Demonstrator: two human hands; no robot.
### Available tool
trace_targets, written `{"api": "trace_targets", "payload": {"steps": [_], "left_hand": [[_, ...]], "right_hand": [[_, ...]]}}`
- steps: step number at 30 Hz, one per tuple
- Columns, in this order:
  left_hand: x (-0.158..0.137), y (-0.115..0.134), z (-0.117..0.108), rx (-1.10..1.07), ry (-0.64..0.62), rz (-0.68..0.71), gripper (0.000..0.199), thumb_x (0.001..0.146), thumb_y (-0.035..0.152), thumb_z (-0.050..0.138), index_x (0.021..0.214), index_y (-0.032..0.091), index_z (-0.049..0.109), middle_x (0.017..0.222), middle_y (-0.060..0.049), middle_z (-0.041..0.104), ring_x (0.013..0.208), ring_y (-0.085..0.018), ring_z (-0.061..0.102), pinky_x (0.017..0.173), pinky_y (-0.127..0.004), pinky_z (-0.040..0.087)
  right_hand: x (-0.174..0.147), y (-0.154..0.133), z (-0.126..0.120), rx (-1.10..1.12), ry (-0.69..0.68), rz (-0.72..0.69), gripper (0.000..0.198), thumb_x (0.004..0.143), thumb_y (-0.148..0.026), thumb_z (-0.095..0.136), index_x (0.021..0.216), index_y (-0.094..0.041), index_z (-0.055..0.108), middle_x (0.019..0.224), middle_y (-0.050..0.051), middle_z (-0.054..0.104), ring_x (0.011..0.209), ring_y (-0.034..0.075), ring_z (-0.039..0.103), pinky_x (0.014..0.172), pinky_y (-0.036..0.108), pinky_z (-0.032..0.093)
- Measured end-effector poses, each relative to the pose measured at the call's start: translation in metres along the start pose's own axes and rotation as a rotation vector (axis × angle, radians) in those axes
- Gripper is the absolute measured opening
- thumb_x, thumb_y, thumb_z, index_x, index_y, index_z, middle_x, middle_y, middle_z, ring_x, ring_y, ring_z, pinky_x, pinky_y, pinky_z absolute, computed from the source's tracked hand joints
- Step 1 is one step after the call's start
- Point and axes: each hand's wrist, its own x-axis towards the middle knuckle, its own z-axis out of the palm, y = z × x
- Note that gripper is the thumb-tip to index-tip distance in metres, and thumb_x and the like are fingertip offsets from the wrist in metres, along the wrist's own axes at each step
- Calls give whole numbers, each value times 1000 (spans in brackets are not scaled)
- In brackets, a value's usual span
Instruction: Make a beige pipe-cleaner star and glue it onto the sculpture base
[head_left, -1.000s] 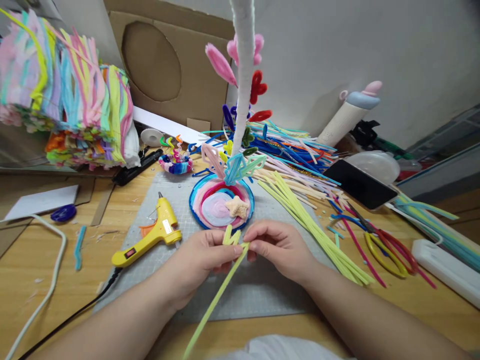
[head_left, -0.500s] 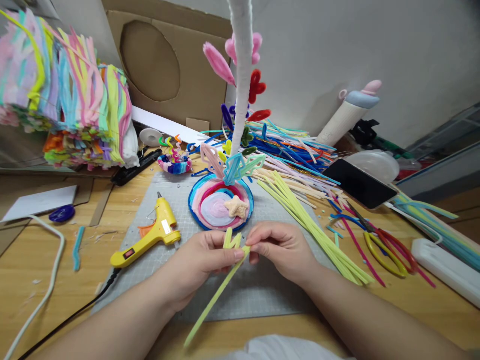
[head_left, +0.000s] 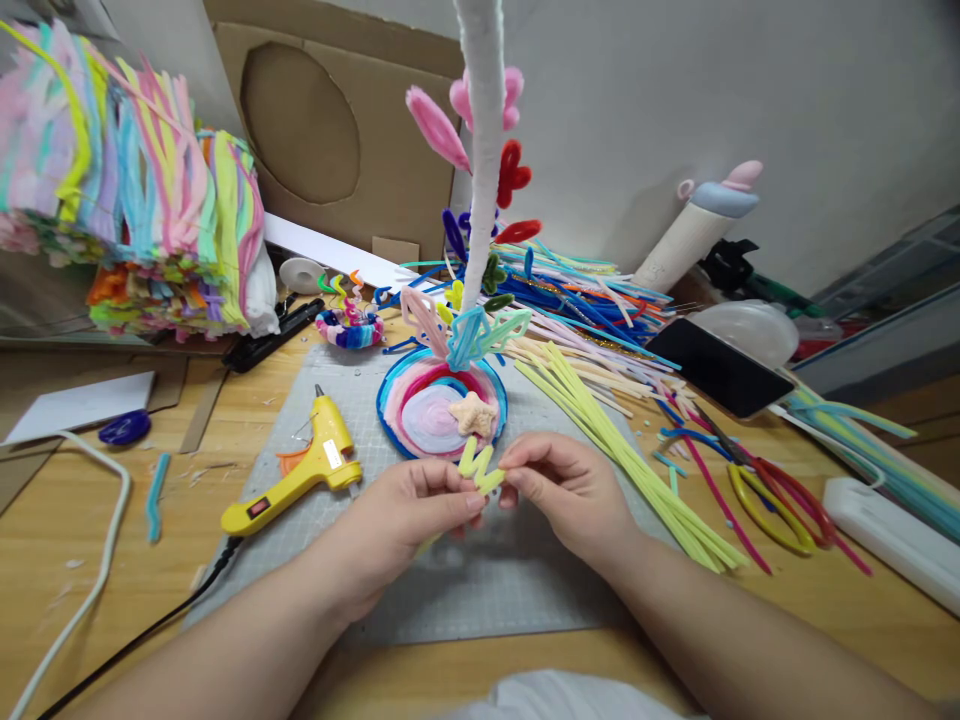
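Note:
My left hand [head_left: 401, 520] and my right hand [head_left: 570, 490] meet over the grey cutting mat [head_left: 480, 590], both pinching a pale yellow-green pipe cleaner [head_left: 478, 467] folded into a tight zigzag between the fingertips. Only a short stub of it shows below my left fingers. Just beyond stands a round coiled pipe-cleaner base [head_left: 442, 400] carrying a tan starfish [head_left: 472, 413] and a tall white fuzzy stem [head_left: 482, 150] with pink, red and blue loops.
A yellow glue gun [head_left: 304, 470] lies left on the mat, its black cord running off left. Loose yellow-green pipe cleaners [head_left: 622, 450] fan out at right near scissors [head_left: 765, 485] and a phone [head_left: 720, 375]. Stacked pipe-cleaner bundles [head_left: 127, 190] sit far left.
The long straight tail of the pipe cleaner that hung toward me is gone from view, folded up into the zigzag. My hands have lifted slightly toward the coiled base.

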Motion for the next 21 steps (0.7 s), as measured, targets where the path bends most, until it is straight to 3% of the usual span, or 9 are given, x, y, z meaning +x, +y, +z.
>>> {"api": "trace_targets", "payload": {"steps": [4, 8, 11, 14, 16, 18, 21], "left_hand": [[1, -2, -2, 335, 171, 98, 15, 73, 31, 65, 70, 16, 63, 65, 1, 61, 60, -12, 51, 58, -23, 37], [0, -3, -4, 851, 286, 335, 11, 78, 22, 57, 71, 19, 66, 71, 1, 67, 69, -17, 58, 65, -28, 39], [-2, -3, -6, 1123, 347, 556, 10, 79, 17, 58, 78, 21, 67, 79, -1, 69, 78, -20, 60, 72, -34, 40], [-8, -1, -5, 1233, 533, 861, 13, 78, 14, 61, 86, 23, 67, 91, -3, 69, 91, -23, 59, 80, -38, 37], [-12, -1, -2, 1131, 614, 1027, 14, 76, 12, 63, 86, 22, 66, 89, -3, 68, 88, -21, 59, 79, -36, 39], [-14, -3, 2, 949, 556, 978, 8, 76, 13, 63, 78, 20, 64, 76, -1, 65, 72, -16, 58, 68, -30, 42], [-9, -7, 8, 573, 402, 570, 5, 77, 22, 63, 74, 19, 62, 65, 1, 63, 58, -13, 56, 54, -24, 43]], "right_hand": [[1, 0, 2, -69, -41, 89, 12, 80, -27, 66, 81, -17, 60, 70, -2, 61, 58, 8, 60, 57, 20, 50], [-1, 0, 5, -227, -97, 196, 12, 83, -28, 60, 80, -17, 58, 65, -2, 58, 54, 8, 55, 50, 18, 45], [-3, 0, 7, -290, -112, 297, 16, 83, -30, 58, 76, -16, 58, 63, -2, 58, 49, 7, 54, 43, 17, 41], [-2, 0, 8, -120, -37, 403, 23, 80, -36, 62, 72, -17, 53, 60, -3, 59, 43, 7, 54, 37, 15, 37], [-2, 0, 8, 48, 33, 407, 25, 79, -38, 64, 73, -17, 52, 60, -3, 61, 41, 7, 55, 35, 14, 37], [-3, 1, 8, 175, 77, 361, 24, 79, -37, 66, 74, -17, 53, 61, -3, 63, 42, 6, 56, 36, 14, 40], [-6, 2, 11, 242, 75, 328, 22, 79, -34, 66, 75, -17, 54, 61, -3, 64, 43, 6, 57, 38, 13, 43]]}}
